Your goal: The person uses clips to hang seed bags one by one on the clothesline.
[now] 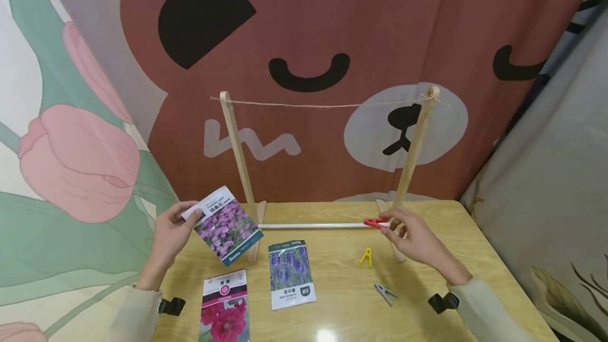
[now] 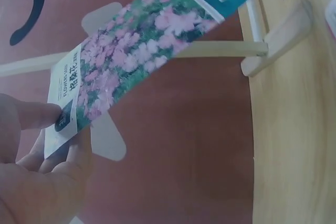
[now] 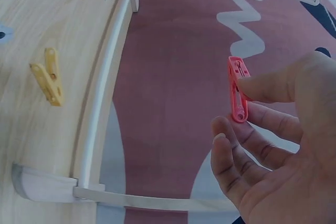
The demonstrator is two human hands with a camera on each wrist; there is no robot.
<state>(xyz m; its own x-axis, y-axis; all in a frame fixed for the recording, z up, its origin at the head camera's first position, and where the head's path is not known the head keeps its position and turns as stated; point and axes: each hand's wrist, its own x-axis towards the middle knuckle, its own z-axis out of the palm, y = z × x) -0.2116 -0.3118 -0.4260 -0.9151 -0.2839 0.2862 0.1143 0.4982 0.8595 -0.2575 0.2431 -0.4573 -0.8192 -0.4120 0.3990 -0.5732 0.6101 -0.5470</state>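
Note:
My left hand (image 1: 172,231) pinches a seed packet (image 1: 223,226) with pink-purple flowers by its white end, thumb on the front. The packet is tilted and held above the table, left of the wooden frame. Between thumb and fingers of my right hand (image 1: 412,236) is a red clothespin (image 3: 239,90), held in front of the frame's right post. Two more packets lie on the table: one with purple-blue flowers (image 1: 291,273), one with deep pink flowers (image 1: 224,310). A yellow clothespin (image 1: 366,257) and a grey clothespin (image 1: 385,294) lie nearer the right hand.
The frame has a left wooden post (image 1: 237,146), a right wooden post (image 1: 414,146) and a white bar (image 1: 311,226) low between them. A thin string (image 1: 304,105) runs between the post tops. Behind the wooden table (image 1: 332,278) hangs a brown bear-patterned curtain (image 1: 323,162).

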